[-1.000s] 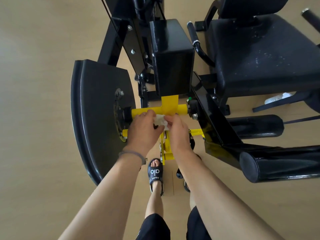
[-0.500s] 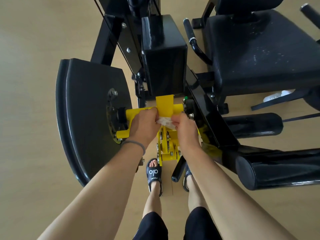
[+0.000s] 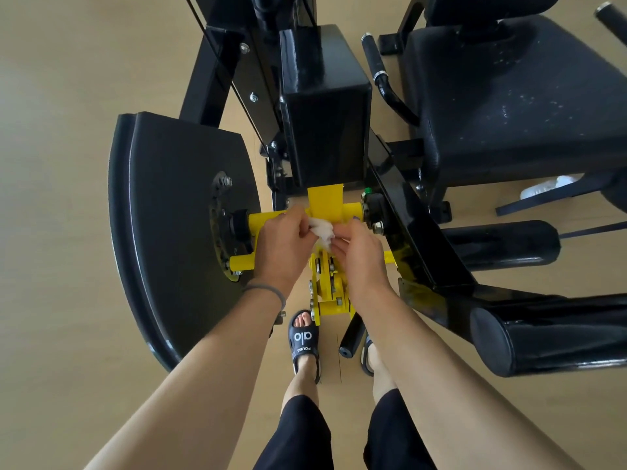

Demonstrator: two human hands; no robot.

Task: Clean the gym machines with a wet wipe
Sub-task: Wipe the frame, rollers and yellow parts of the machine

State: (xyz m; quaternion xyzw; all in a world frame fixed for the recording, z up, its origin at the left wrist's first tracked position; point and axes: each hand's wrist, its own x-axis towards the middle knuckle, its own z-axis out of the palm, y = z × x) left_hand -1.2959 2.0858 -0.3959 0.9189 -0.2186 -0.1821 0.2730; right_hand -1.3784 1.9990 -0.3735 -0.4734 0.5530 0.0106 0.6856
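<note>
Both hands are gripping one crumpled white wet wipe [image 3: 321, 229] between them: the left hand [image 3: 283, 247] is curling its fingers over the wipe's left edge, and the right hand [image 3: 356, 252] is pinching its right edge with bent fingers. The wipe is sitting just in front of the yellow crossbar [image 3: 351, 210] of the gym machine, at the point where a flat yellow bracket [image 3: 325, 201] is rising toward the black box housing [image 3: 325, 127]; whether the wipe is actually touching the bar cannot be told. The left hand is lying over the left stretch of the crossbar, near the large black curved plate [image 3: 169, 212] that is standing to the left. A thin grey band [image 3: 268, 290] is circling the left wrist. Below the hands, a yellow linkage [image 3: 327, 286] with bolts is hanging down toward the floor. To the right, a black padded seat [image 3: 515, 106] is filling the far corner, and two black roller pads [image 3: 502, 244] [image 3: 549, 337] are lying nearer. A black slide sandal [image 3: 303, 340] is showing on the person's foot on the tan floor [image 3: 61, 232], between the two forearms.
</note>
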